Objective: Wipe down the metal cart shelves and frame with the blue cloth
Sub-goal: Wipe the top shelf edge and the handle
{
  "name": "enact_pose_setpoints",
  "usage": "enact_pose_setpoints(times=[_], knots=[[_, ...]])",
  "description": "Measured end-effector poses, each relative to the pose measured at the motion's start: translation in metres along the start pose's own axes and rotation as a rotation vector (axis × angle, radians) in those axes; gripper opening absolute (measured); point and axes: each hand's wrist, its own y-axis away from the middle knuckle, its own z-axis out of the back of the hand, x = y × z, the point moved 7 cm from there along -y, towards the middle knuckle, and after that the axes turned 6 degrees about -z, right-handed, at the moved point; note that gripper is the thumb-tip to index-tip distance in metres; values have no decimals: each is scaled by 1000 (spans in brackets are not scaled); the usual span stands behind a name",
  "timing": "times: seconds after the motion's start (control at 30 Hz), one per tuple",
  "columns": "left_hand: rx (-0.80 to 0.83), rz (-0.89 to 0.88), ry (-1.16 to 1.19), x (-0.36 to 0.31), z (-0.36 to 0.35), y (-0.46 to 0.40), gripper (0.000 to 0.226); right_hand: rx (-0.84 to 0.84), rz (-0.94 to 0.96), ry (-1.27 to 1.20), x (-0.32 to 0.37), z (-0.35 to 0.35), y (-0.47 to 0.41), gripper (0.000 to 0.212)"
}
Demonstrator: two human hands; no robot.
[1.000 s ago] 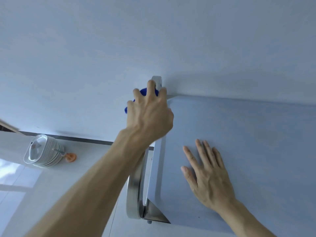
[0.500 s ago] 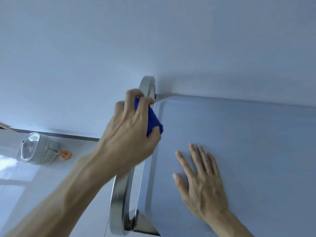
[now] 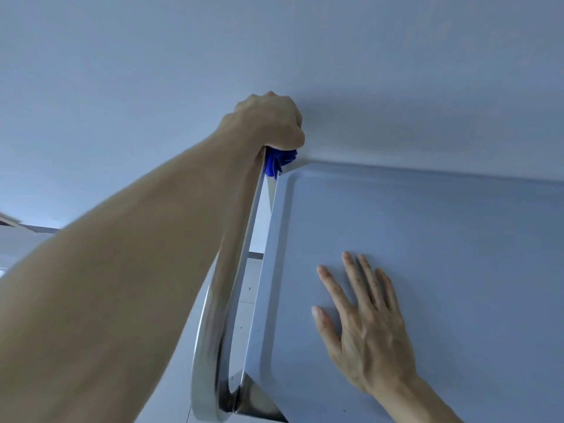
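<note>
Here, left hand (image 3: 270, 123): gripping blue cloth (image 3: 279, 162), mostly hidden, on handle (image 3: 224, 306); right hand (image 3: 363, 326): fingers straight, flat on top shelf (image 3: 457, 254)

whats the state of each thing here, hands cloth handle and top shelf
left hand: gripped round the blue cloth at the far end of the handle
blue cloth: bunched, mostly hidden under the hand
cart handle: shiny metal, bare along its near part
top shelf: nothing on it but the right hand
right hand: flat on the shelf, fingers straight
</note>
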Motion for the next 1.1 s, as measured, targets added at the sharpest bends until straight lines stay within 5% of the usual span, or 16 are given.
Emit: enact_pose_setpoints(times=[0.33, 0.57, 0.8, 1.1], knots=[[-391, -192, 40, -6, -24, 128, 40, 28, -19, -2, 1, -4, 0, 60], [-526, -156, 59, -23, -39, 233, 28, 39, -34, -3, 0, -4, 1, 61], [-962, -167, 111, -35, -71, 315, 18, 63, -46, 7, 1, -2, 1, 62], [-1308, -297, 19, -31, -145, 352, 28, 69, -30, -33, 3, -1, 1, 75]])
